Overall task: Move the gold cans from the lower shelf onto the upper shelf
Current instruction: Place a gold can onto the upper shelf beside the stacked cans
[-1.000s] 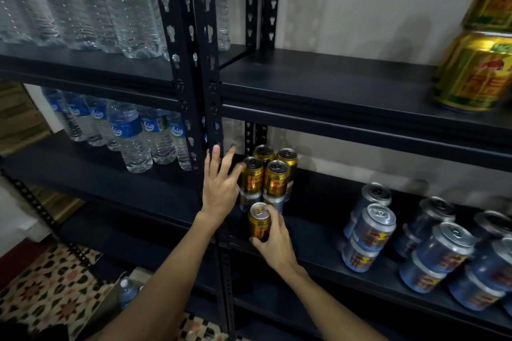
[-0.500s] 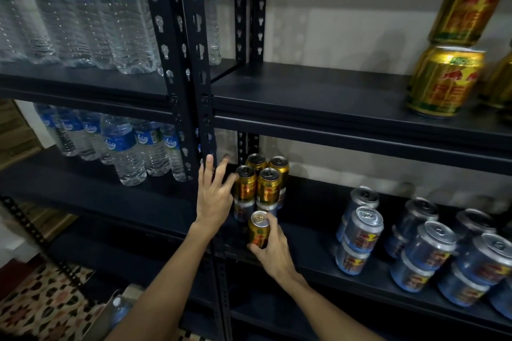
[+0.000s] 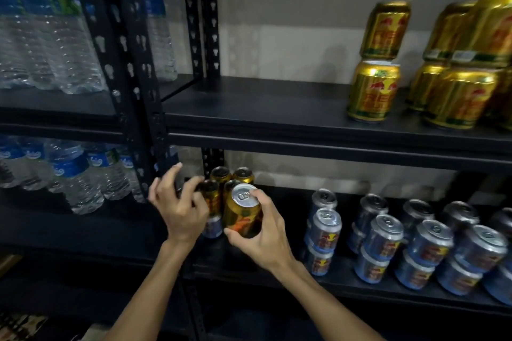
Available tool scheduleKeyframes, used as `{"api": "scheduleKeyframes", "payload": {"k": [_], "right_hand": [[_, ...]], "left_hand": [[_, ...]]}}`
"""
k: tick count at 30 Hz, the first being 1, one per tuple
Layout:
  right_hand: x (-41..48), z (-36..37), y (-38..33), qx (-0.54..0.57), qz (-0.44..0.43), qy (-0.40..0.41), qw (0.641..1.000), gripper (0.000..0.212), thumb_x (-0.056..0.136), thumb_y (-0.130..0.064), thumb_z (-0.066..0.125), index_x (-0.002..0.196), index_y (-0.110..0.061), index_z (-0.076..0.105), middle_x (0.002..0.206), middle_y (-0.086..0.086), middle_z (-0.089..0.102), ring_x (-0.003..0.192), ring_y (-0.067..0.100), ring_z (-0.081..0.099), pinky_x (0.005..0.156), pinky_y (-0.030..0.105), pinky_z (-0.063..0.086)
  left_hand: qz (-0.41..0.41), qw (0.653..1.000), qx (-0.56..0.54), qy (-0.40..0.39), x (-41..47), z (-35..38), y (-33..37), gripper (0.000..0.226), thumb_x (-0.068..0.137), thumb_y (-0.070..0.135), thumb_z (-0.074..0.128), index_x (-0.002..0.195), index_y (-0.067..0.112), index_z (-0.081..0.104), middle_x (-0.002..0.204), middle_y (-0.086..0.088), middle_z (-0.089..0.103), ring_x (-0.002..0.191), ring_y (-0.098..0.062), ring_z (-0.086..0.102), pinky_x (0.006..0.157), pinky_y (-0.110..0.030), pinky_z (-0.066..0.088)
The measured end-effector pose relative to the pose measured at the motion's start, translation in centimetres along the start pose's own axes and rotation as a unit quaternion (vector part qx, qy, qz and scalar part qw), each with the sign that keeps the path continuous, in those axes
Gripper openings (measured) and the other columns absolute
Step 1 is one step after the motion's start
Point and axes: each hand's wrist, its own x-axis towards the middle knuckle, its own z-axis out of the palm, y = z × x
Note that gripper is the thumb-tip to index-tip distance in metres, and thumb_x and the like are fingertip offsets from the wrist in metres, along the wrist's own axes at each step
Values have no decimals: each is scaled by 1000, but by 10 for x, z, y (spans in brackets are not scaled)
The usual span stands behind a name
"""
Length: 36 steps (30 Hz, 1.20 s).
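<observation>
Gold can (image 3: pixel 243 212) is held in the right hand (image 3: pixel 263 238), thumb at its lower left and fingers curled round its right side, its silver top tipped toward the camera. The gold can is off the lower shelf (image 3: pixel 288 202), just in front and to the right of a cluster of gold cans (image 3: pixel 243 174) at that shelf's left end. The cluster stands on top of blue cans (image 3: pixel 213 227). The left hand (image 3: pixel 177 210) is beside the cluster with fingers bent and apart, fingertips at the front-left can; whether they grip it cannot be told. Directly above the held can runs the front beam (image 3: pixel 304 144) of the upper shelf (image 3: pixel 249 102), between the can and that shelf's surface. On the right of the upper shelf stand stacked gold cans (image 3: pixel 374 91), two high and blurred. A black upright post (image 3: pixel 149 108) rises just left of the left hand, with water bottles (image 3: pixel 77 174) beyond it on both levels. Rows of stacked blue cans (image 3: pixel 388 243) fill the right of the lower shelf, apart from the cluster.
</observation>
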Motion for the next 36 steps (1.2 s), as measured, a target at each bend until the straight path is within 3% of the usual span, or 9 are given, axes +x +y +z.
{"api": "scheduleKeyframes", "payload": {"k": [6, 9, 12, 16, 19, 24, 29, 33, 36], "right_hand": [[34, -82, -77, -4, -119, 103, 988, 99, 61, -22, 96, 141, -29, 38, 126, -5, 54, 114, 3, 56, 96, 14, 43], [57, -137, -111, -32, -162, 137, 977, 109, 66, -20, 96, 153, -25, 30, 135, -18, 44, 124, -8, 47, 101, 10, 38], [85, -188, -135, -62, -184, 182, 964, 114, 72, -19, 93, 158, -21, 18, 144, -39, 34, 132, -15, 41, 106, 10, 38], [121, -237, -146, -73, -152, 256, 952, 106, 75, -24, 91, 159, -27, 25, 132, -13, 60, 111, -5, 62, 92, 15, 53], [144, -257, -139, -91, -123, 273, 950, 96, 78, -27, 89, 156, -31, 31, 126, -23, 56, 110, -15, 56, 88, 5, 47], [171, -261, -124, -110, -72, 261, 956, 102, 82, -24, 85, 161, -34, 22, 131, -14, 58, 103, -22, 54, 87, -1, 44], [173, -255, -110, -113, -37, 233, 965, 104, 85, -22, 82, 162, -36, 15, 106, -34, 49, 93, -31, 50, 75, -8, 38], [172, -253, -105, -113, -23, 231, 966, 97, 87, -26, 81, 162, -34, 19, 108, -43, 40, 95, -35, 46, 77, -8, 36], [171, -250, -106, -110, -16, 231, 967, 95, 87, -31, 79, 161, -37, 19, 117, -38, 42, 100, -24, 51, 87, 2, 41]], "left_hand": [[-3, 984, -148, 101, 96, -10, 74, 32, 74, -4, 47, 100, 6, 63, 112, -20, 53, 101, -34, 51, 89, -46, 38], [-44, 984, -174, 16, 136, -3, 99, 26, 76, -1, 53, 98, 4, 66, 108, -15, 58, 101, -26, 51, 88, -30, 31], [-84, 979, -163, -91, 161, 16, 116, 26, 82, 10, 54, 106, 15, 63, 105, 1, 58, 98, -19, 51, 84, -33, 30], [-125, 976, -48, -171, 172, 37, 129, 24, 88, 24, 57, 112, 22, 62, 107, 1, 65, 100, -25, 56, 89, -44, 35], [-144, 967, 7, -209, 172, 39, 128, 21, 91, 31, 54, 106, 24, 66, 104, -2, 67, 99, -27, 57, 90, -45, 33], [-143, 959, 43, -240, 170, 36, 124, 23, 92, 37, 48, 91, 27, 69, 92, 0, 67, 90, -25, 58, 85, -43, 31], [-148, 954, 58, -253, 169, 36, 124, 25, 91, 38, 48, 85, 28, 69, 85, 3, 66, 84, -23, 58, 84, -43, 32], [-152, 955, 58, -248, 168, 35, 126, 24, 92, 37, 49, 83, 27, 69, 82, 4, 65, 82, -23, 57, 85, -43, 31], [-156, 955, 55, -245, 168, 35, 127, 24, 92, 36, 49, 84, 26, 69, 81, 4, 64, 82, -22, 56, 85, -42, 30]]}}
